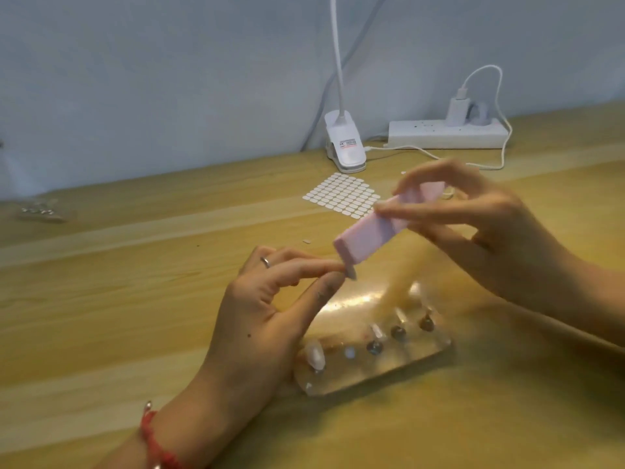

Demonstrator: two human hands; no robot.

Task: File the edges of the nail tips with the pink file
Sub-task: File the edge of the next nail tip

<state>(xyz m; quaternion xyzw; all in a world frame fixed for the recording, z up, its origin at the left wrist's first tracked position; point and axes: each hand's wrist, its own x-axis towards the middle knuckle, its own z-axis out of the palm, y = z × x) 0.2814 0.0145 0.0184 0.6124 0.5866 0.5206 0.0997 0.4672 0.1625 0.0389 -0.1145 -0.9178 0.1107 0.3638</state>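
Observation:
My right hand [480,225] holds the pink file [368,233], a thick block, by its far end between thumb and fingers. The file slants down to the left. Its lower end touches a small clear nail tip [351,273] that my left hand [267,306] pinches between thumb and forefinger above the table. Below both hands lies a clear acrylic stand [416,362] with a row of round pegs. Another nail tip [314,357] sits on the stand's left peg, and a further one stands near its middle.
A sheet of small white adhesive tabs [341,195] lies behind the hands. A white clip lamp [345,143] and a white power strip [446,134] with a plugged charger and cable stand at the wooden table's back edge. A clear packet [40,211] lies far left.

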